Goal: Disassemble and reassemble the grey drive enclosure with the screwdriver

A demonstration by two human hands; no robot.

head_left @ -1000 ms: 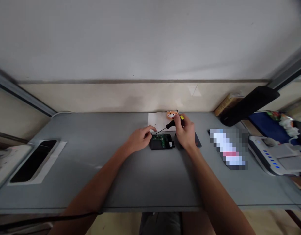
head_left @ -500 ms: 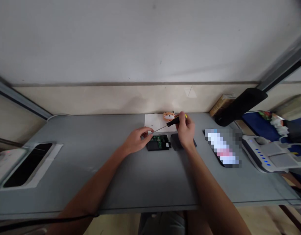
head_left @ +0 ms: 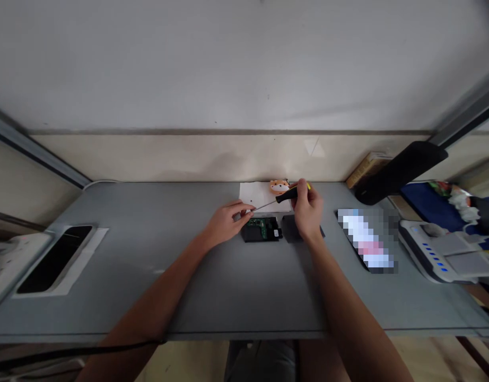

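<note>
A small black case with a green circuit board (head_left: pixel 262 229) lies open on the grey table (head_left: pixel 149 239). My left hand (head_left: pixel 228 223) rests at its left edge, fingers pinched at the tip of the screwdriver; whether it holds anything is too small to see. My right hand (head_left: pixel 308 212) grips a screwdriver (head_left: pixel 282 198) with a black and yellow handle; its thin shaft slants down left toward my left fingertips. A dark cover piece (head_left: pixel 293 230) lies just right of the case, under my right hand.
A white sheet (head_left: pixel 254 193) with an orange animal figure (head_left: pixel 279 185) lies behind the case. A blurred-out object (head_left: pixel 367 241) and a white device with blue lights (head_left: pixel 439 254) sit at the right. A black lamp head (head_left: pixel 399 170) overhangs there. A black phone (head_left: pixel 53 260) lies far left.
My right hand has raised the screwdriver off the circuit board and laid it flatter, its tip now at my left fingertips. My left hand stays beside the case.
</note>
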